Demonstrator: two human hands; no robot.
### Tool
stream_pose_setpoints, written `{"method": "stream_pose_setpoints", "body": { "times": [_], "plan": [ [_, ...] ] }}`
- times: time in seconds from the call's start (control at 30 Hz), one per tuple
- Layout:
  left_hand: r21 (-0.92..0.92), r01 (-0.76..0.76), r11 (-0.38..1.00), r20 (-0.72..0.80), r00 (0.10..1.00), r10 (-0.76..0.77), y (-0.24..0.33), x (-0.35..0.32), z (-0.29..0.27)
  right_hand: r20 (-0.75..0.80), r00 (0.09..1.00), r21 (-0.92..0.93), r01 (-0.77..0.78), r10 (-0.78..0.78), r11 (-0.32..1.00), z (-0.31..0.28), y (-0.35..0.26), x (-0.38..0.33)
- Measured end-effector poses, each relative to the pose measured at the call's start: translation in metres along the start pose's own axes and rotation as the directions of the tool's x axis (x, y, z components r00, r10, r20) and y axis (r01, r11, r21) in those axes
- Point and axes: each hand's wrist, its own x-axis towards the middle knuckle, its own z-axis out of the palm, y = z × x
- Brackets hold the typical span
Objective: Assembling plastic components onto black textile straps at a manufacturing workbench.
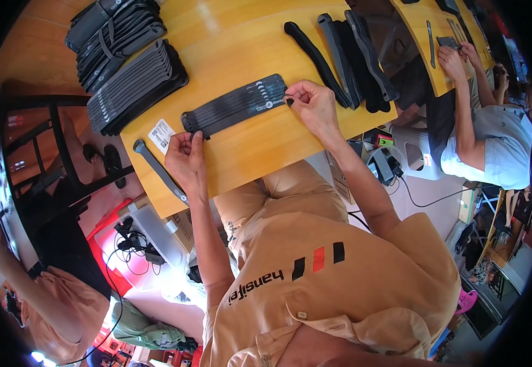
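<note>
On the yellow table in front of me lies a flat bundle of black straps (pixel 232 109), layered side by side, with white print at its right end. My left hand (pixel 187 160) is closed, thumb and fingers pinching the bundle's near left corner. At the other end my right hand (pixel 315 109) is closed too, pinching a small black end piece (pixel 289 101) at the bundle's edge; whether that piece belongs to the bundle I cannot tell. A single dark strap (pixel 159 170) lies left of my left hand, beside a white printed label (pixel 161 134).
Stacked bundles of black straps (pixel 134 85) stand at the table's far left. Several long black straps (pixel 345 61) lie at the right. The yellow table (pixel 241 37) ends close to my lap. Co-workers sit at both sides, one at another yellow table (pixel 443 76).
</note>
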Motion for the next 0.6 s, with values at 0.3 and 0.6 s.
{"method": "stream_pose_setpoints", "body": {
  "times": [0.3, 0.6],
  "plan": [
    [0.003, 0.029, 1.000, -0.008, 1.000, -0.029, 0.004, -0.001, -0.002, -0.008, 1.000, -0.046, 0.013, -0.013, 0.999, 0.002, -0.004, -0.001],
    [0.028, 0.078, 0.997, -0.014, 0.997, -0.078, 0.013, 0.001, -0.002, -0.002, 1.000, -0.023, 0.031, -0.031, 0.999, 0.002, 0.002, 0.000]
  ]
}}
